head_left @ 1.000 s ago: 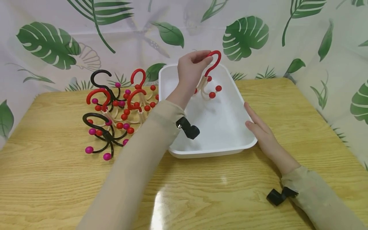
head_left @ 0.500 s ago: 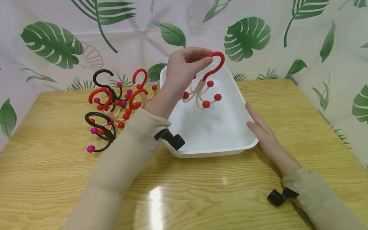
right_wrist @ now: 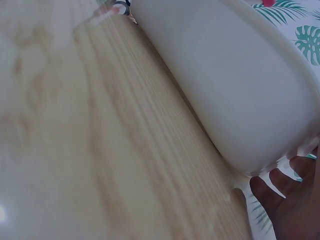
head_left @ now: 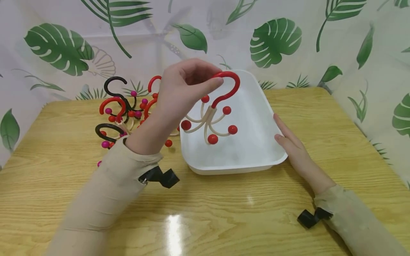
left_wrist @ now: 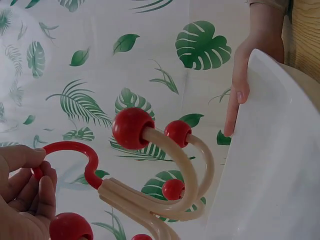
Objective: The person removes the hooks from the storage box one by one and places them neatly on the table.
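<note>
In the head view my left hand (head_left: pixel 184 90) pinches the tip of a red hook on a multi-claw hanger (head_left: pixel 209 113), thumb against fingertips. The hanger has beige curved arms ending in red balls and hangs over the left part of a white plastic tub (head_left: pixel 237 156). The left wrist view shows the red hook (left_wrist: pixel 75 146) between thumb and fingers, tub beyond. My right hand (head_left: pixel 296 149) rests against the tub's right side, fingers fairly straight and thumb at the rim. Its fingertips (right_wrist: pixel 265 192) show by the tub's corner in the right wrist view.
To the left on the wooden table (head_left: pixel 224 213) stands a cluster of similar hangers, some with red hooks (head_left: pixel 112 103), others with black hooks (head_left: pixel 110 129) and pink balls. My left forearm partly covers them. A leaf-patterned cloth (head_left: pixel 128 21) hangs behind.
My left hand has moved left and nearer to me, bringing the pinched hanger from over the tub's far end toward its left side. The right hand stays at the tub.
</note>
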`<state>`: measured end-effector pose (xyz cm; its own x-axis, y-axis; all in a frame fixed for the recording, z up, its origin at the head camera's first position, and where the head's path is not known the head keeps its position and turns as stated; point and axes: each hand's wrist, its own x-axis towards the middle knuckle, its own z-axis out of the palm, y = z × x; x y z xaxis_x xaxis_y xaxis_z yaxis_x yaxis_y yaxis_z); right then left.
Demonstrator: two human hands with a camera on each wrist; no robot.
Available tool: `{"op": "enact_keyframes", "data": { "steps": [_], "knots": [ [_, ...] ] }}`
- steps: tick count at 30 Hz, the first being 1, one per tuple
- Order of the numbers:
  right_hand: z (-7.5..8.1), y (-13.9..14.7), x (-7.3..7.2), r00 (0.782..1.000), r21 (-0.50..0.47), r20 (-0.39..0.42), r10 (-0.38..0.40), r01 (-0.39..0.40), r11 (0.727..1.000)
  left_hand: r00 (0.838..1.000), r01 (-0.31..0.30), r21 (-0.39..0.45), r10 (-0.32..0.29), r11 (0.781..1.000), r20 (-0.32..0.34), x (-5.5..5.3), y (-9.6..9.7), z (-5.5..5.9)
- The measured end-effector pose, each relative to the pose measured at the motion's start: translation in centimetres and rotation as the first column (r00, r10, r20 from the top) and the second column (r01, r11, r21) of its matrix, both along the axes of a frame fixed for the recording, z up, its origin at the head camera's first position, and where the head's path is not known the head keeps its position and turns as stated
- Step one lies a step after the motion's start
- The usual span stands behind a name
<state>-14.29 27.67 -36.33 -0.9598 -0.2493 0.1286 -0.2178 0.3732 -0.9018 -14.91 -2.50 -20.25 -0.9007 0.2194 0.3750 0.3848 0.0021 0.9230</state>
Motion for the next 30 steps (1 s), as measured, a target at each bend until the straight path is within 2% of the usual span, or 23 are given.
{"op": "enact_keyframes", "data": {
  "steps": [4,7,11,15,21,30],
  "knots": [
    [-0.1,0.1,0.0,1.0,0.001,-0.007,0.009,-0.009,1.0,0.999,0.012,-0.004,-0.012,1.0,-0.036,1.1,-1.4,0.1],
    [-0.2,0.1,-0.1,1.0,-0.003,-0.01,0.015,-0.015,1.0,0.999,-0.001,-0.031,-0.001,1.0,-0.047,1.1,-2.5,-0.5],
    [-0.3,0.2,-0.2,1.0,-0.004,-0.003,0.015,-0.015,1.0,0.996,-0.075,-0.113,0.07,0.991,-0.05,1.3,-4.1,-1.2],
    [-0.3,0.2,-0.1,1.0,-0.013,0.002,0.018,-0.018,1.0,0.989,-0.148,-0.183,0.141,0.972,-0.05,2.2,-5.3,-1.4],
    [-0.2,0.2,-0.2,1.0,-0.03,-0.001,0.02,-0.02,0.999,0.981,-0.19,-0.194,0.179,0.962,-0.076,3.4,-7.1,-1.9],
    [-0.3,0.3,-0.2,1.0,-0.041,-0.004,0.02,-0.02,0.999,0.963,-0.265,-0.251,0.242,0.931,-0.121,3.6,-9.0,-4.0]
  ]
}}
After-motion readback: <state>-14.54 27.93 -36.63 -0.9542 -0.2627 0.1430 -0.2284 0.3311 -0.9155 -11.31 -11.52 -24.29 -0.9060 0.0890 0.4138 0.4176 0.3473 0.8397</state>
